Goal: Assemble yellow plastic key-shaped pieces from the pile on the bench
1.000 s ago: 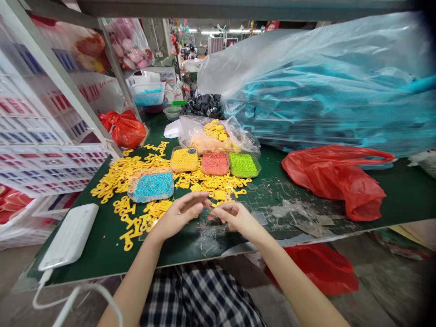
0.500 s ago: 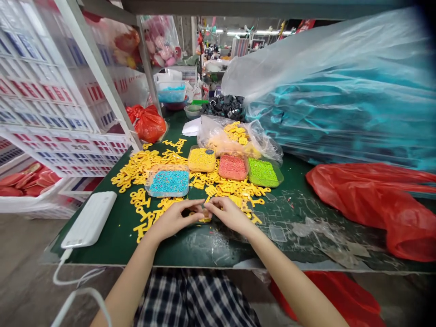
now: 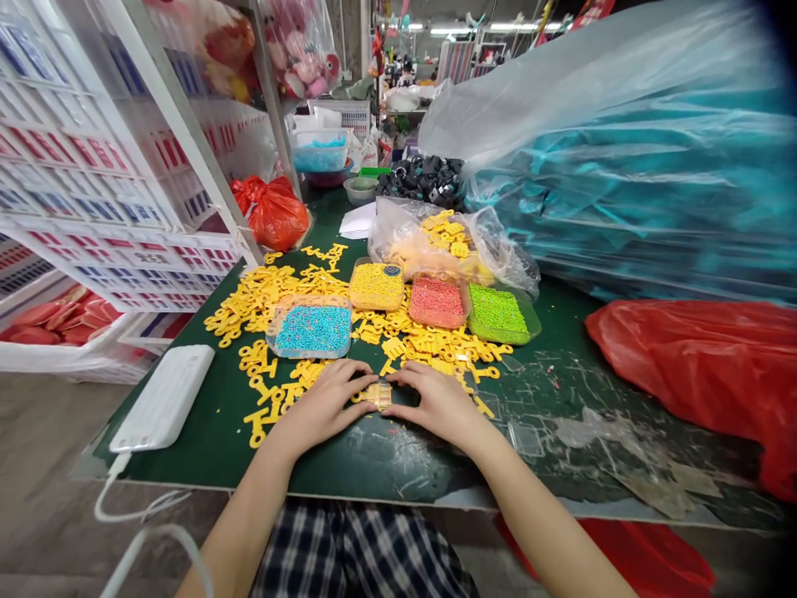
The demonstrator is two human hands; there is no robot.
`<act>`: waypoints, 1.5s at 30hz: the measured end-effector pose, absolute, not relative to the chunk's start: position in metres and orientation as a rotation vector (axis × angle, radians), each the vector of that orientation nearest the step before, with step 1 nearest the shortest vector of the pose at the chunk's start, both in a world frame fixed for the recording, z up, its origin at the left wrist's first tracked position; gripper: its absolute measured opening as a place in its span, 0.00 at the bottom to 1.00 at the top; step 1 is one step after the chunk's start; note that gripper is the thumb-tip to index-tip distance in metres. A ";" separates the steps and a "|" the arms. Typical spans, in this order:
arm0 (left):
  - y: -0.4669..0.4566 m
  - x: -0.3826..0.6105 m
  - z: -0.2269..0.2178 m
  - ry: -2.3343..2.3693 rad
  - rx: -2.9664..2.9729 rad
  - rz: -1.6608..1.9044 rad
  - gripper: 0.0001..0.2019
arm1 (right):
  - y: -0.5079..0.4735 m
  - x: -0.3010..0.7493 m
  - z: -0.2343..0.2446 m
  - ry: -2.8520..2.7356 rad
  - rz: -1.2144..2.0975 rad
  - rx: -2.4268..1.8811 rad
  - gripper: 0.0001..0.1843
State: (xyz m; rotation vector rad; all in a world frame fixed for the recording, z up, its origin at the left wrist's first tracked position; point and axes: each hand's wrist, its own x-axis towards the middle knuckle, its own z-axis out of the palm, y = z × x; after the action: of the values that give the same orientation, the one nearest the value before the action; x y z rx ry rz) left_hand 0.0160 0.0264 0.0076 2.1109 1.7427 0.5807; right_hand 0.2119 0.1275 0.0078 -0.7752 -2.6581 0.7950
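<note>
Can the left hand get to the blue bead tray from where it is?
Probably yes. The blue bead tray sits just beyond the left hand, open-topped, with only loose yellow pieces between. The hand is busy, though, pinching a small yellow part with the right hand.

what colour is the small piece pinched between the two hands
Yellow; the small piece shows best in the head view, between the left hand and right hand.

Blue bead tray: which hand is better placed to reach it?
Likely left: the left hand lies just short of the blue bead tray; the right hand rests further right, nearer the red bead tray.
</note>
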 end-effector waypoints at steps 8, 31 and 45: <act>0.027 0.019 0.008 1.747 2.149 0.549 0.17 | 0.128 0.213 0.003 -2.746 0.599 -0.755 0.17; 0.033 0.029 0.011 1.941 2.000 0.358 0.17 | 0.128 0.197 0.024 -2.739 0.903 -1.292 0.14; 0.053 0.015 0.007 1.679 2.179 0.505 0.06 | 0.122 0.199 0.038 -2.696 0.971 -1.249 0.17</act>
State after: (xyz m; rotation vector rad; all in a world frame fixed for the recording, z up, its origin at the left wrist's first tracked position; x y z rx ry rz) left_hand 0.0149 0.0531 0.0073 2.1791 1.6790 0.5051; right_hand 0.1986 0.1221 0.0381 -1.2488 -2.6957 0.9713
